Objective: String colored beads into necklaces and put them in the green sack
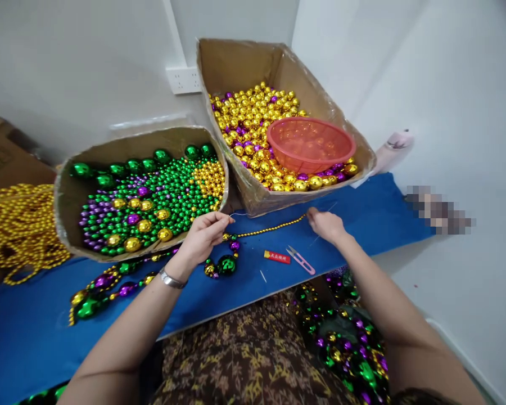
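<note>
My left hand (206,233), a metal bracelet on its wrist, is closed in a pinch on a thin whitish thread (239,214). Some of that thread sticks out past the fingertips. To the right, my right hand (326,226) is closed at the end of a string of small gold beads (274,228). The string runs leftward just above the blue tabletop. Larger green, purple and gold beads (226,264) lie below its left end, and more strung beads (103,281) lie left of my left forearm. Fine thread shows around my right hand.
A cardboard box (57,216) holds loose green, purple and gold beads. Behind it, a taller box (257,202) holds gold and purple beads and a red basket (312,143). On the blue cloth (244,287) lie a red lighter (277,257), pink thread snips (302,261) and a white stick (263,276).
</note>
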Demonstrator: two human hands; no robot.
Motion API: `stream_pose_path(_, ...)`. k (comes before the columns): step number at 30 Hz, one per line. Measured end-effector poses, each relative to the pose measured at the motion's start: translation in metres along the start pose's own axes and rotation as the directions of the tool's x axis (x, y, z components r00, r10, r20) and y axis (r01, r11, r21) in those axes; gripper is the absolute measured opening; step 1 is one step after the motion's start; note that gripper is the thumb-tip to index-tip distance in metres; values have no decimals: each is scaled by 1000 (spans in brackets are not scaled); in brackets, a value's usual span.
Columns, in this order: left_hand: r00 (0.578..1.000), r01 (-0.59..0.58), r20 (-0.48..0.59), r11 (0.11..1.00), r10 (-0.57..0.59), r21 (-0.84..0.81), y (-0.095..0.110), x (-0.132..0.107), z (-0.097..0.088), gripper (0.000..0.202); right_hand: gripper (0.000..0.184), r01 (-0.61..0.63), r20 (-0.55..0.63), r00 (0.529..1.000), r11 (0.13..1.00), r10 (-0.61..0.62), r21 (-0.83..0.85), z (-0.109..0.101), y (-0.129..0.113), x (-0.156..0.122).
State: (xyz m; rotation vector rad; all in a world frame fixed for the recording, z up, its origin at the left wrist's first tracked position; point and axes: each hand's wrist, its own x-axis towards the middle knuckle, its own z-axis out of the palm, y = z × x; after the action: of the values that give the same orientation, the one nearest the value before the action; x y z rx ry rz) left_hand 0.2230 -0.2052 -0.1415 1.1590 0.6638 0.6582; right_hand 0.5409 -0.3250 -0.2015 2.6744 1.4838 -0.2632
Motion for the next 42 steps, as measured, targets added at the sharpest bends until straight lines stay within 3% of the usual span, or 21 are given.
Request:
stream_pose_path(2,999,0,-46,1000,0,6,-1,-1,-3,26,27,111,-15,994,994,-111,8,-14,-9,-18)
stream_pose_path(4,997,-4,-82,1000,5,13,-1,-2,-3,27,28,298,-104,951,954,-292,41,-30,-22,-38)
stream_pose_path(8,993,-52,-105,998,55,29,-2,-4,-2,25,35,622,-286,758,781,-586,48,-61,-52,-71)
stream_pose_path(13,974,-139,-157,980,161,141,-3,-3,4,22,36,814,-327,520,574,-789,-91,-81,-99,-95)
stream_pose_path(15,971,-172,-119,955,205,243,-2,-3,10,21,35,853,-351,454,513,-819,-94,-87,-116,-97)
stream_pose_path(17,977,-199,-14,929,214,312,-2,-4,15,18,34,867,-367,427,490,-826,-94,-91,-130,-93)
stream_pose_path(21,977,-173,170,943,128,285,-3,-5,17,18,36,851,-361,434,507,-825,-138,-95,-142,-77)
stream_pose_path(24,977,-62,211,976,17,208,-3,-7,13,22,31,838,-356,432,515,-828,-180,-90,-142,-66)
stream_pose_path(27,968,4,243,981,-52,195,0,-10,13,25,28,843,-396,454,528,-798,-99,-82,-140,-57)
stream_pose_path(29,968,-18,248,968,-46,251,3,-12,14,27,28,841,-421,494,541,-761,8,-77,-135,-51)
stream_pose_path(33,972,-148,232,885,46,442,9,-11,12,29,31,765,-342,643,554,-685,329,-71,-118,-45)
stream_pose_path(35,958,-264,245,781,146,566,11,-10,9,26,37,648,-303,703,405,-643,645,-69,-111,-49)
stream_pose_path(37,915,-404,300,602,271,689,11,-9,8,21,37,433,-305,757,93,-578,897,-69,-112,-58)
stream_pose_path(39,856,-507,380,425,351,750,11,-9,10,18,35,236,-309,805,-206,-506,950,-72,-121,-68)
stream_pose_path(40,834,-537,411,372,368,757,10,-8,12,17,34,173,-311,817,-308,-485,936,-75,-128,-73)
stream_pose_path(42,813,-565,437,343,384,750,10,-7,17,15,33,113,-322,830,-428,-455,897,-84,-142,-79)
